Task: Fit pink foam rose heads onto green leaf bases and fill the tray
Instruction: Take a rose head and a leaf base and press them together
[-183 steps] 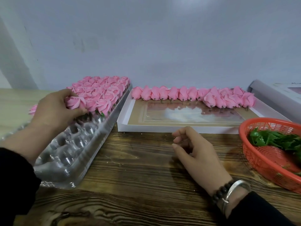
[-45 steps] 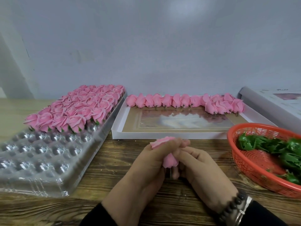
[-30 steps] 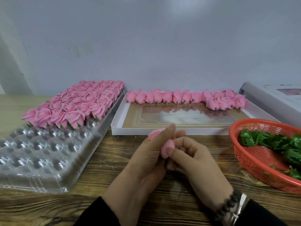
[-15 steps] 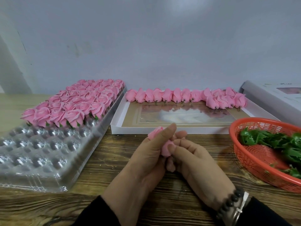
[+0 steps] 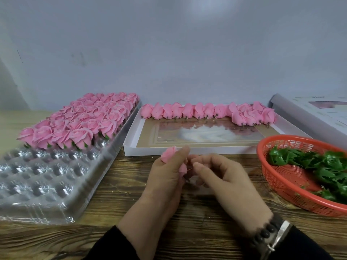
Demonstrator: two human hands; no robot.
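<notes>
**Right fingers eased off the rose**

Since a moment ago your right hand has drawn slightly back, fingers curled, grasp unclear. Left hand grips the pink rose head above the wooden table. Beyond: tray, part-filled; basket of leaf bases; white box. No legible writing.

Bare wood between tray and basket

One head view — forward, down, close over the table.
</notes>
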